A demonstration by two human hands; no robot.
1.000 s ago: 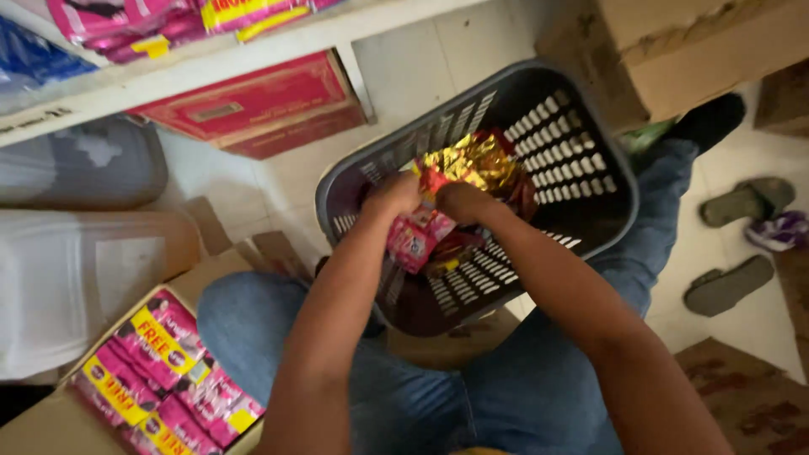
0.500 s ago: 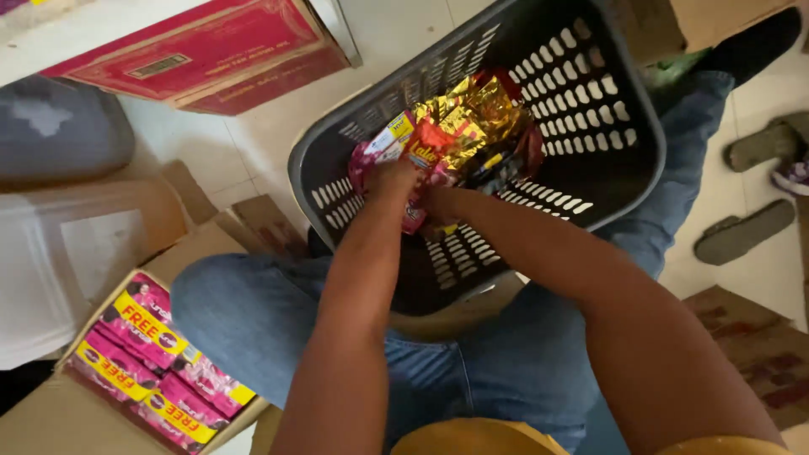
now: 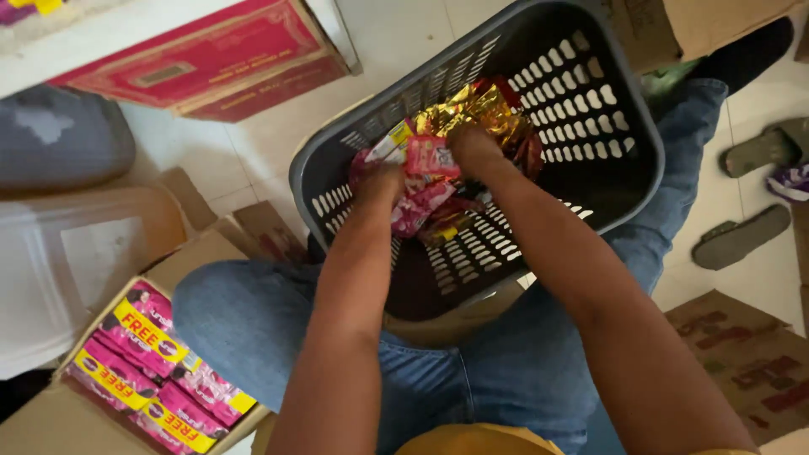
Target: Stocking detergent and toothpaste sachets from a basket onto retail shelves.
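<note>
Pink packets (image 3: 425, 181) under both hands

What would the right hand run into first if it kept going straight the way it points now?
Probably the gold packets right ahead of the right hand in the grey basket; beyond them stands the basket's slotted far wall. Depth is hard to judge from above.

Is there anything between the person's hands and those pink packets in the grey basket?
Nothing visible. The left hand and right hand are both down inside the grey basket, right on the pink packets, with the gold packets lying just behind them.
</note>
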